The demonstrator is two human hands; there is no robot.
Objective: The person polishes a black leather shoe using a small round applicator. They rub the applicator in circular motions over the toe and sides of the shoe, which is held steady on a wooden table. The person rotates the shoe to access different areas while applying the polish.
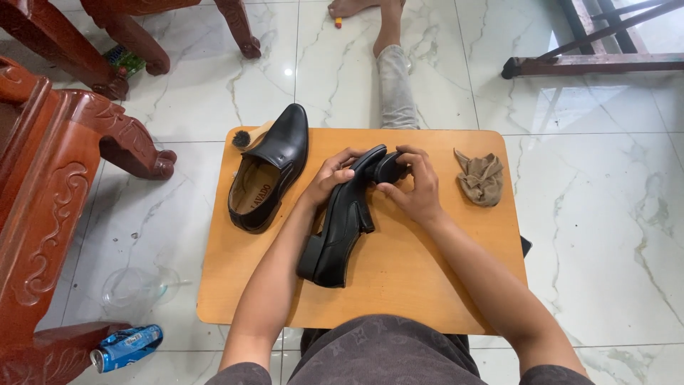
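A black leather shoe (340, 235) lies on its side on a small wooden table (399, 278), heel toward me, toe away. My left hand (329, 178) grips its upper near the toe. My right hand (415, 187) is closed on a small round black tin (390, 167) pressed against the toe end. A second black shoe (274, 165) stands upright on the table's left part, opening facing up. A shoe brush (246, 137) pokes out behind it at the table's far left corner.
A crumpled brown cloth (481, 178) lies at the table's right. Carved red wooden furniture (50, 178) stands left. A clear plastic lid (135, 286) and a crushed blue can (127, 347) lie on the marble floor. My outstretched leg (395, 85) runs beyond the table.
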